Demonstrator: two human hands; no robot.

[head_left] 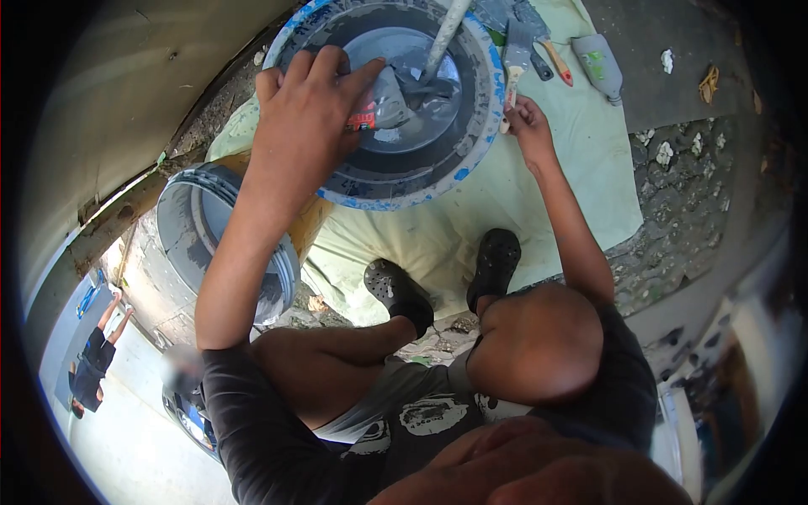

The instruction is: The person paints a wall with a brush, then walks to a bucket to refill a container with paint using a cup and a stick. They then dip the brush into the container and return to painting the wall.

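Observation:
My left hand (311, 109) is closed round a grey-smeared container (387, 101) with a red label, tilted over a large blue-rimmed basin (370, 201). Grey liquid (362, 59) lies in the basin, and a pale stick (444, 38) leans into it. Just right of the rim, my right hand (528, 126) pinches the handle end of a brush or scraper (512, 74) that lies on the pale green cloth (581, 168). The tool's exact kind is hard to tell.
A wooden-handled tool (556, 63) and a grey-stained bottle (599, 67) lie on the cloth at the right. Stacked grey buckets (189, 227) stand left of the basin. Another person (94, 362) is in the far left background. My shoes (495, 261) rest on the cloth.

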